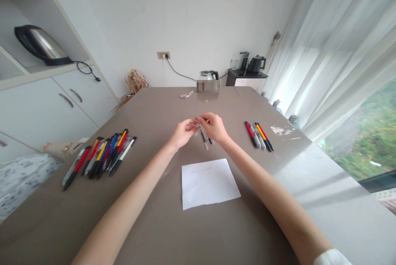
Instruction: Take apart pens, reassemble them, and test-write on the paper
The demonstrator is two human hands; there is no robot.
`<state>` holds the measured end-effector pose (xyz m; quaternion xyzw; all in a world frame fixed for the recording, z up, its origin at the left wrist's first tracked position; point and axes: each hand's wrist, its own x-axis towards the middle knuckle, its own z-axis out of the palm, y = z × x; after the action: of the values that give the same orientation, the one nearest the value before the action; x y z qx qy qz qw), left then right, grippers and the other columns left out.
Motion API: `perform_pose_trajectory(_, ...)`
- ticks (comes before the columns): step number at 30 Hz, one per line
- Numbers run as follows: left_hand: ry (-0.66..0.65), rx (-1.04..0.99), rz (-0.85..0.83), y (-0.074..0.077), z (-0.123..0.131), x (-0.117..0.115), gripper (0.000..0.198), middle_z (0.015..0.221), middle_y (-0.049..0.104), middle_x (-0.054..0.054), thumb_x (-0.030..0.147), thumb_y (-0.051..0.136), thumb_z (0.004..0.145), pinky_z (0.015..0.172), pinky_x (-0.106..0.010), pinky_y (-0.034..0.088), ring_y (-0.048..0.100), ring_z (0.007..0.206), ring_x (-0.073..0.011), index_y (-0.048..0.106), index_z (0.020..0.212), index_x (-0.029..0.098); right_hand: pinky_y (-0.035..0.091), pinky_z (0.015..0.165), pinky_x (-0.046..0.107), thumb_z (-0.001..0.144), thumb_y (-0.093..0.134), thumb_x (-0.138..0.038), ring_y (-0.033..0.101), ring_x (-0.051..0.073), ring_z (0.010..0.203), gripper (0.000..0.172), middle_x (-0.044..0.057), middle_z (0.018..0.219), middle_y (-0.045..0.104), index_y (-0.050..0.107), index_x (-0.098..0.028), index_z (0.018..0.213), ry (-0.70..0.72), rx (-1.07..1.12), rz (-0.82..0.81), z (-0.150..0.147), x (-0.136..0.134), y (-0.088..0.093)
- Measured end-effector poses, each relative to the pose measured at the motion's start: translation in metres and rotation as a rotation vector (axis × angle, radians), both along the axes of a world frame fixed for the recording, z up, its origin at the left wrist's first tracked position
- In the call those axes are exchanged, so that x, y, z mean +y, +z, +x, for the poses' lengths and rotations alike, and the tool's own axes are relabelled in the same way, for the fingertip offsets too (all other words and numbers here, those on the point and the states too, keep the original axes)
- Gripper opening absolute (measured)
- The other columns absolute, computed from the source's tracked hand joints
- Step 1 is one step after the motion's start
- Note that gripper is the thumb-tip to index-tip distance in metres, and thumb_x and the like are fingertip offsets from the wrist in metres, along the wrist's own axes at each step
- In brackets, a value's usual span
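Observation:
My left hand (183,132) and my right hand (213,126) meet above the middle of the table, their fingers closed around a small clear piece that is partly hidden. Just below the right hand, thin pen refills (204,140) lie on the table. Nearer to me is a white sheet of paper (210,184) with a faint line of writing near its top. A pile of pens (100,155) in red, yellow, blue, white and clear lies to the left. Several more pens (259,136) lie side by side on the right.
The brown table (154,232) has a box (208,86) and a glass kettle (208,75) at its far edge, beside a small wrapper (186,95). A black kettle (256,64) stands on a cabinet behind. White curtains (334,42) hang at the right.

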<state>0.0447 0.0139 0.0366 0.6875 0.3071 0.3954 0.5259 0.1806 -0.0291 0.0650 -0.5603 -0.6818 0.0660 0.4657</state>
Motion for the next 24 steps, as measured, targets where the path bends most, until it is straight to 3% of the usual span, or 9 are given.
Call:
perform_pose_trajectory(8, 0.015, -0.001, -0.016, 0.004, -0.001, -0.003, 0.03, 0.076, 0.063, -0.005, 0.033, 0.062, 0.064, 0.069, -0.029, 0.042, 0.058, 0.069, -0.0149, 0.055, 0.086, 0.013, 0.036, 0.063, 0.019, 0.08, 0.042, -0.03, 0.052, 0.009, 0.067, 0.027, 0.001, 0.073, 0.061, 0.065, -0.018, 0.081, 0.007, -0.06, -0.06, 0.0, -0.005, 0.006)
perform_pose_trajectory(12, 0.032, 0.015, -0.032, 0.003, -0.003, -0.002, 0.032, 0.08, 0.064, -0.007, 0.035, 0.063, 0.063, 0.07, -0.03, 0.043, 0.059, 0.073, -0.0163, 0.055, 0.086, 0.013, 0.037, 0.064, 0.019, 0.082, 0.036, -0.032, 0.053, 0.01, 0.07, 0.031, 0.001, 0.077, 0.062, 0.064, -0.018, 0.083, -0.063, -0.112, -0.11, 0.003, -0.007, 0.012)
perform_pose_trajectory(18, 0.037, 0.026, -0.014, 0.001, -0.006, 0.001, 0.032, 0.088, 0.064, -0.01, 0.036, 0.06, 0.066, 0.075, -0.032, 0.042, 0.059, 0.08, -0.0177, 0.054, 0.088, 0.014, 0.038, 0.058, 0.025, 0.077, 0.04, -0.042, 0.057, 0.018, 0.07, 0.033, 0.007, 0.073, 0.063, 0.063, -0.018, 0.074, -0.257, -0.456, -0.467, 0.011, -0.015, 0.023)
perform_pose_trajectory(24, 0.036, -0.002, -0.022, 0.001, -0.006, 0.002, 0.032, 0.086, 0.065, -0.01, 0.035, 0.061, 0.065, 0.079, -0.034, 0.041, 0.059, 0.085, -0.0185, 0.054, 0.088, 0.014, 0.042, 0.063, 0.029, 0.072, 0.051, -0.029, 0.059, 0.021, 0.079, 0.021, 0.012, 0.084, 0.064, 0.064, -0.018, 0.084, -0.204, -0.773, -0.679, -0.005, -0.024, 0.025)
